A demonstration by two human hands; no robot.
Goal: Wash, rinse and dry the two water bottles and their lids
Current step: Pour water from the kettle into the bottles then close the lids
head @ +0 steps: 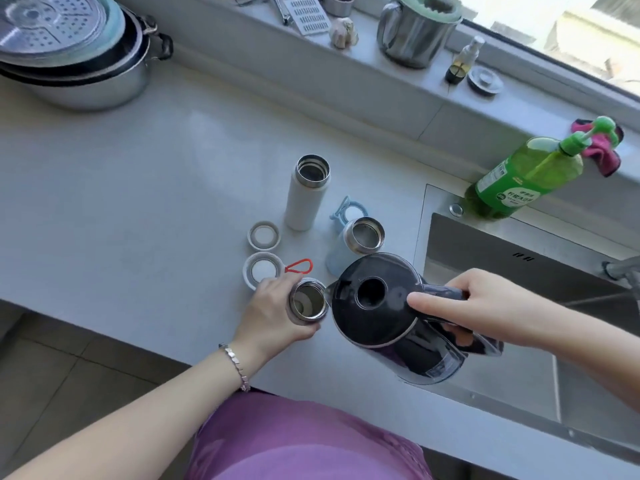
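Observation:
My left hand (pixel 273 308) grips an open steel-rimmed bottle (pixel 308 301) standing near the counter's front edge. My right hand (pixel 485 303) holds the handle of a black electric kettle (pixel 381 306), tilted with its spout at that bottle's mouth. A white bottle (pixel 306 194) stands open farther back. A light blue bottle (pixel 356 242) stands open beside it, with a blue lid (pixel 348 211) behind. Two round lids lie left of them: a grey-ringed lid (pixel 264 235) and a lid with a red loop (pixel 263 270).
A steel sink (pixel 519 271) lies to the right, with a green detergent pump bottle (pixel 519 178) and a pink cloth (pixel 602 150) at its back. Stacked pots (pixel 79 53) sit far left. A steel jug (pixel 415 32), grater and small items line the windowsill.

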